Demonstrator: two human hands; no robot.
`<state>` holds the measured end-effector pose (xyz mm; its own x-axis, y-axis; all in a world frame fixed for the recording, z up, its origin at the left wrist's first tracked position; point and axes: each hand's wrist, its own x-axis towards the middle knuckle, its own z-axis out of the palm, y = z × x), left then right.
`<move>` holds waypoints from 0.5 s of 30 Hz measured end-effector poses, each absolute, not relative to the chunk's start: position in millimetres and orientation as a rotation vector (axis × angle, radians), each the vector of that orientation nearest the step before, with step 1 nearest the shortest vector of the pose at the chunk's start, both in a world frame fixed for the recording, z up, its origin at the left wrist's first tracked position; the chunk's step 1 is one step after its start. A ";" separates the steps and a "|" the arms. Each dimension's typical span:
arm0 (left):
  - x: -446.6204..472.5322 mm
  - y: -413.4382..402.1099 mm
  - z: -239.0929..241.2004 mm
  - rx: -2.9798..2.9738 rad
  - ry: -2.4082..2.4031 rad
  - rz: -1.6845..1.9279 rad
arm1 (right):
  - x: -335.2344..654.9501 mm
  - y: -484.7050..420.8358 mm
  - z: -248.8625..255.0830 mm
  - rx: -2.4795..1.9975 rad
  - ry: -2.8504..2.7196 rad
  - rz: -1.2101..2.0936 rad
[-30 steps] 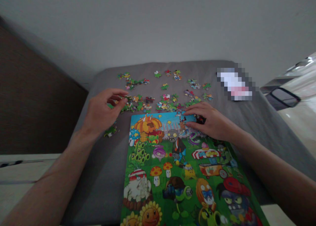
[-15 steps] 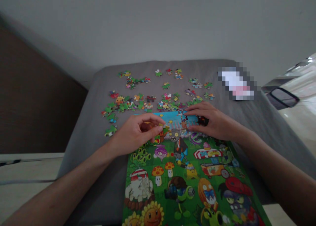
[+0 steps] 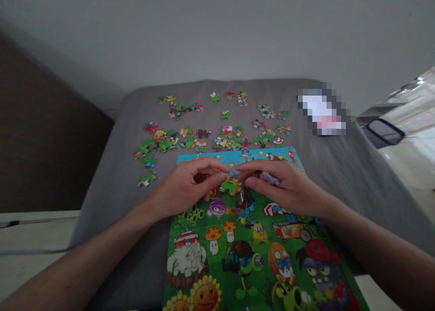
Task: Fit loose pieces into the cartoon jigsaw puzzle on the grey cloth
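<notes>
Both hands meet over the puzzle board (image 3: 238, 252): left hand (image 3: 185, 191) and right hand (image 3: 283, 188) pinch something tiny between fingertips, probably a puzzle piece, though it's hidden. Light, thin, bendy cardboard; grip its edges. Loose pieces (image 3: 204, 138) lie beyond the fingers.

left hand (image 3: 185, 191), right hand (image 3: 282, 188), seemingly touching puzzle (image 3: 251, 252)

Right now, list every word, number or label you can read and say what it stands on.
None can be read.
Colourful cartoon jigsaw board: pictures only; the red-and-white striped sign is too blurred.
White and pink object on the grey cloth: pixelated, unreadable.
</notes>
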<state>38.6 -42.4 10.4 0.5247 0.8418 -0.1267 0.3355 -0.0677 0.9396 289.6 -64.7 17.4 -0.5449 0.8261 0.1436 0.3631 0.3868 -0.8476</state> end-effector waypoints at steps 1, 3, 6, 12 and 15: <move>40.6 -44.3 9.4 1.684 1.014 0.584 | 285.9 -67.3 16.2 -1.021 -2.055 1.152; 43.9 -48.1 8.0 1.762 1.013 0.625 | 279.9 -70.8 13.1 -1.036 -1.976 1.283; 44.4 -51.5 8.7 1.852 1.008 0.641 | 278.2 -70.6 11.1 -1.053 -1.880 1.409; 30.7 -43.7 2.8 2.356 0.950 0.493 | 305.1 -51.5 20.4 -1.126 -1.807 1.233; 27.2 -40.5 -9.9 2.590 0.907 0.377 | 319.5 -42.4 21.3 -1.168 -1.719 1.188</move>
